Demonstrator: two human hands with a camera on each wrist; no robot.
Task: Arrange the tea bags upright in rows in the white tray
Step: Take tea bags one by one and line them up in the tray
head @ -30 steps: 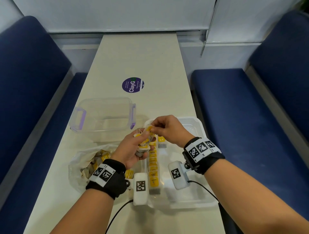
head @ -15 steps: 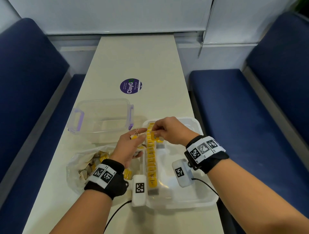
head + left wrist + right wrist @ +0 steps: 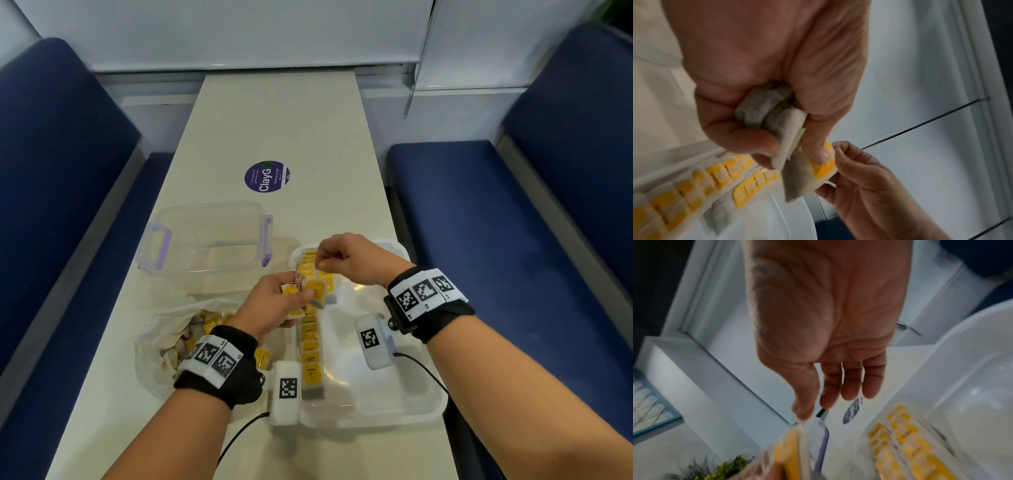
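The white tray sits at the table's near right. A long row of upright yellow-tagged tea bags runs along its left side, with a short second row beside it at the far end. My left hand hovers over the tray's left edge and grips a bunch of tea bags. My right hand meets it from the right, thumb and forefinger pinching the top of one tea bag that sticks out of the bunch. The other right fingers hang loose.
A clear plastic box with purple latches stands left of the tray's far end. A crumpled plastic bag of loose tea bags lies at the near left. A purple round sticker marks mid-table. Blue benches flank the table.
My right hand carried a tea bag from the left hand down to the rows at the tray's far end, then came back and pinched another bag in the left hand's bunch.
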